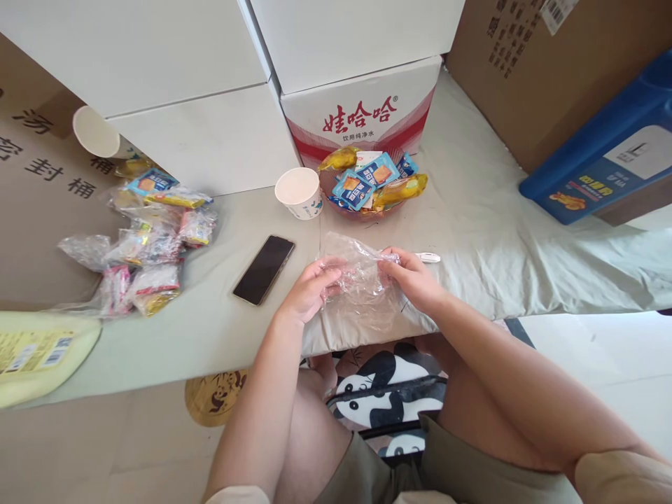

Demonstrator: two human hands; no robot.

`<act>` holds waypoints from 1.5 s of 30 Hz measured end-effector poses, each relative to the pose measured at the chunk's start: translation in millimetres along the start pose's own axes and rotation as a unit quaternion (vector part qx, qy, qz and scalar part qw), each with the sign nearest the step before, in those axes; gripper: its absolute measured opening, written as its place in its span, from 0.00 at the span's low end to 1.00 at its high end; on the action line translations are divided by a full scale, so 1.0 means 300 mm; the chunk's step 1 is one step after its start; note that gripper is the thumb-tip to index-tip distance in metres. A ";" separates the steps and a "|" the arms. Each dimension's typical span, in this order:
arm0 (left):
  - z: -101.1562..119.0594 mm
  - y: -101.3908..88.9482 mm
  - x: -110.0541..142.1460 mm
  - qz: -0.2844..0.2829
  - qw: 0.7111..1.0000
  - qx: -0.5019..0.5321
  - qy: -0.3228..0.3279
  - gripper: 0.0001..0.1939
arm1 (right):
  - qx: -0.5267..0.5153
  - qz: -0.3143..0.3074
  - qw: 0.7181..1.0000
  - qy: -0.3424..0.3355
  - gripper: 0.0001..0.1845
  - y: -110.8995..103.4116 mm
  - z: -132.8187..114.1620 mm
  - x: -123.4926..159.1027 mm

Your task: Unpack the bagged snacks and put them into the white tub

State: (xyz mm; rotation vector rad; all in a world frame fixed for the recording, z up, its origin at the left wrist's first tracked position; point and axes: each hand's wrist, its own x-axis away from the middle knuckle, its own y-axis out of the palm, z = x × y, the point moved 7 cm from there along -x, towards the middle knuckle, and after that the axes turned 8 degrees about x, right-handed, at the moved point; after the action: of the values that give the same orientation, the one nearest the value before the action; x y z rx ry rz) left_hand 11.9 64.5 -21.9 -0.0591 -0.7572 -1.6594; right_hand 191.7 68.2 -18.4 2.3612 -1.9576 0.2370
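Note:
A clear, crinkled plastic bag [361,276] is stretched between my two hands above the front of the cloth-covered surface. My left hand [313,285] grips its left side, fingers curled into the film. On the other side, my right hand [412,276] pinches a gathered part of the bag between thumb and fingers. The bag looks see-through, with nothing visible inside. Just beyond my right hand lies a small white object [430,257], partly hidden. Behind the bag, a pinkish see-through bowl [386,212] holds blue snack packets [370,178] and yellow-wrapped items [402,190].
A paper cup [298,194] stands left of the bowl, and a black phone [264,270] lies nearer. Several filled clear bags [150,241] are heaped at left, near a pale yellow container [47,353]. White boxes [362,105] form the back; a blue jug [593,161] leans at right.

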 end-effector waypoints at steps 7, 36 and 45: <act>-0.014 0.003 -0.005 0.003 1.000 -0.023 0.000 0.14 | 0.023 -0.080 0.996 0.022 0.15 0.041 0.009 0.011; 0.043 -0.036 0.001 0.050 0.993 -0.050 0.091 0.18 | -0.086 -0.038 0.995 0.034 0.18 0.010 -0.013 0.013; 0.087 -0.033 0.001 0.009 0.993 0.036 0.110 0.15 | -0.138 -0.014 0.990 0.040 0.21 -0.025 -0.025 0.005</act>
State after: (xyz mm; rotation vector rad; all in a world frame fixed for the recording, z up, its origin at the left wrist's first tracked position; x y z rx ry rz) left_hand -6.6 77.8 -5.7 0.1643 -0.6449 -1.5894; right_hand 198.6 69.2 -10.5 2.1663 -1.7897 0.0529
